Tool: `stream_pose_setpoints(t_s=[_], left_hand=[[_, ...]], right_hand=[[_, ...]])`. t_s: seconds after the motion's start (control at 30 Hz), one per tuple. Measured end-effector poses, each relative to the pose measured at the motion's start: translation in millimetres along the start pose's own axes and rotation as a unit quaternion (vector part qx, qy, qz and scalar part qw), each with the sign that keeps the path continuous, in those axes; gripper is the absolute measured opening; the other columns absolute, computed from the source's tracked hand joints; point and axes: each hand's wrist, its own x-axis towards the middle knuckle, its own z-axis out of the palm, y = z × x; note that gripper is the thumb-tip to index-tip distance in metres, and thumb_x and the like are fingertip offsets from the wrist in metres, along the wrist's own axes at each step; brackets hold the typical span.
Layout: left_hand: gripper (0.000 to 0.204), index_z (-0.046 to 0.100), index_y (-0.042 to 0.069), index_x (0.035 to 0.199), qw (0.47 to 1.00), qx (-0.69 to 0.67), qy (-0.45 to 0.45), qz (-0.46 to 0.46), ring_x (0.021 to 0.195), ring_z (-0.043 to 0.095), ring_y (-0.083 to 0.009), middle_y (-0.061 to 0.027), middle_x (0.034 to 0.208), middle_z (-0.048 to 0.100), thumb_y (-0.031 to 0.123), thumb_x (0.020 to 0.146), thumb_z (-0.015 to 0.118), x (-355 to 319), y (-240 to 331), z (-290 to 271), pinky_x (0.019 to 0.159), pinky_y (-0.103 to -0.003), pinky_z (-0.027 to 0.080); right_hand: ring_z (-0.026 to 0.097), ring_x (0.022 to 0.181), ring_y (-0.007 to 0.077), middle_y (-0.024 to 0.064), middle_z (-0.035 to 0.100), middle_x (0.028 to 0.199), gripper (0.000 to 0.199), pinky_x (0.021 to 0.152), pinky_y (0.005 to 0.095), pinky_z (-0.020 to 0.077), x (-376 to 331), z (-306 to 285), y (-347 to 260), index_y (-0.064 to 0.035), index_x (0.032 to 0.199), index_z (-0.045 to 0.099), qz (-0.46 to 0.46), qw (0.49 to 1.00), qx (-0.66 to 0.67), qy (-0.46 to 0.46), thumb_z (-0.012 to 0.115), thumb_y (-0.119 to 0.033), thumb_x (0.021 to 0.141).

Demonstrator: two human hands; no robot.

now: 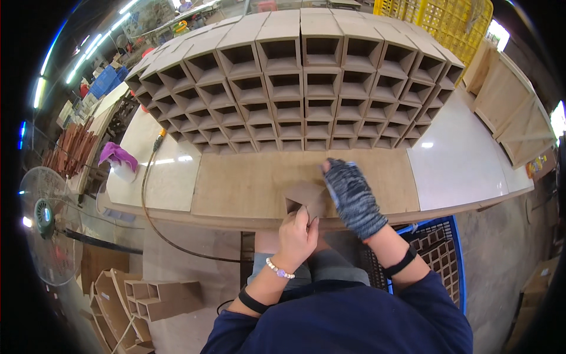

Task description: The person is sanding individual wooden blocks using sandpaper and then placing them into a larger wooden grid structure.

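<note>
On the table in front of me lies a small brown open-ended box (311, 193), like those in the stack. My bare left hand (299, 235), with a beaded bracelet at the wrist, pinches at the box's near open end. My right hand (354, 197) wears a grey knitted glove with bare fingertips. It is at the box's right side, with its fingers curled. Whether those fingers hold anything is hidden. Beyond both hands stands a wide stack of brown square boxes (305, 76), several rows high, their open ends facing me.
A hose (145, 200) with a yellow fitting crosses the table's left side near a purple cloth (118, 154). A fan (50, 221) stands left. By my right leg is a blue crate (457, 248) holding boxes. Yellow crates (433, 26) rise behind; a wooden cabinet (512, 100) stands right.
</note>
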Motion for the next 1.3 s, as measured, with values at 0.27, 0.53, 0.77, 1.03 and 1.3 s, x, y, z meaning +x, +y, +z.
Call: stream_pose_setpoints(t_s=[0.27, 0.53, 0.77, 1.03, 1.3], left_hand=[[0.024, 0.05, -0.005, 0.092, 1.0, -0.006, -0.013, 0.007, 0.066, 0.055, -0.0351, -0.0166, 0.067, 0.056, 0.002, 0.071, 0.058, -5.4, 3.3, -1.3, 0.064, -0.041, 0.045], [0.024, 0.05, -0.005, 0.091, 0.999, 0.003, -0.006, 0.052, 0.063, 0.054, -0.0342, -0.0166, 0.063, 0.054, 0.001, 0.07, 0.058, -4.7, 4.3, -4.7, 0.066, -0.04, 0.045], [0.021, 0.051, -0.004, 0.088, 0.999, 0.01, 0.003, 0.053, 0.061, 0.053, -0.0339, -0.0168, 0.063, 0.054, 0.002, 0.07, 0.059, -4.4, 0.6, 2.7, 0.063, -0.04, 0.045], [0.018, 0.052, -0.003, 0.086, 0.999, 0.003, -0.016, 0.044, 0.061, 0.054, -0.0337, -0.016, 0.062, 0.054, 0.002, 0.07, 0.058, -4.0, 8.6, -3.2, 0.065, -0.04, 0.044], [0.032, 0.05, -0.005, 0.099, 0.997, -0.061, -0.036, -0.019, 0.068, 0.056, -0.0316, -0.0152, 0.071, 0.057, 0.006, 0.071, 0.06, -10.4, -3.2, -6.7, 0.066, -0.038, 0.045]], right_hand=[[0.053, 0.1, 0.026, 0.0153, 0.057, 0.104, 0.028, 0.087, 0.0408, 0.0385, -2.1, 12.4, 14.1, -0.0012, 0.106, 0.054, 0.032, 0.996, -0.039, -0.08, 0.046, -0.013, 0.081], [0.049, 0.108, 0.03, 0.0163, 0.051, 0.116, 0.038, 0.098, 0.0432, 0.0314, -16.5, -3.3, -26.0, -0.0067, 0.118, 0.048, -0.078, 0.985, 0.155, -0.016, 0.047, -0.016, 0.081], [0.051, 0.104, 0.0308, 0.0181, 0.053, 0.111, 0.036, 0.097, 0.043, 0.0322, -2.8, -14.8, -16.5, -0.0041, 0.115, 0.05, -0.031, 0.994, 0.03, -0.099, 0.048, -0.014, 0.08], [0.048, 0.109, 0.0265, 0.0149, 0.052, 0.114, 0.04, 0.097, 0.0413, 0.0319, -24.2, 25.1, 26.5, -0.004, 0.12, 0.047, 0.039, 0.992, -0.035, -0.113, 0.045, -0.012, 0.08], [0.044, 0.114, 0.0269, 0.0167, 0.05, 0.116, 0.041, 0.1, 0.0425, 0.0292, -21.3, 9.8, -15.8, -0.0047, 0.12, 0.048, -0.072, 0.982, 0.156, -0.072, 0.048, -0.007, 0.079]])
